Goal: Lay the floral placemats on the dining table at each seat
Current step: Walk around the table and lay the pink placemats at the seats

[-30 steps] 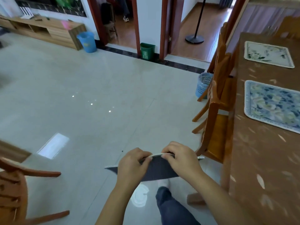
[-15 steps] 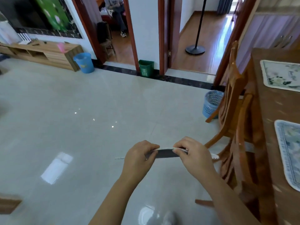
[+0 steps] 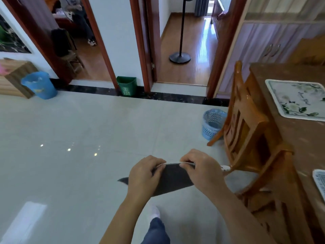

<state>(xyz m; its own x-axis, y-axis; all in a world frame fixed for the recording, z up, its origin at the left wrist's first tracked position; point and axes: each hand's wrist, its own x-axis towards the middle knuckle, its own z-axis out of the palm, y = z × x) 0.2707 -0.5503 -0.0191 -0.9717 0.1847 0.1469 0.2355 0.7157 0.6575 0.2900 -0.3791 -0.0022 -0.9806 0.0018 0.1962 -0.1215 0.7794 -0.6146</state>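
the left hand is closed in a pinch on the upper edge of a placemat, thumb side toward the body, fingers curled over the hem. the placemat hangs from that edge in mid-air above the tiled floor, its dark backing toward the camera and its pale trimmed edge uppermost; the printed face is not visible, so its pattern cannot be told. holding it by the top edge lets the sheet drape flat, a grip that suits spreading it in one motion. the right hand is likewise closed on the same edge, just beside the left, so the load is shared and the edge is kept taut between the two hands. a leg and foot below the mat point forward along the floor, which suggests the person is in transit beside the furniture. further right, wooden chairs stand against the counter. on the counter a white floral placemat lies flat at the far seat, and the corner of another mat shows at the near seat. the held mat is well apart from the counter, so its seat is judged to lie elsewhere.
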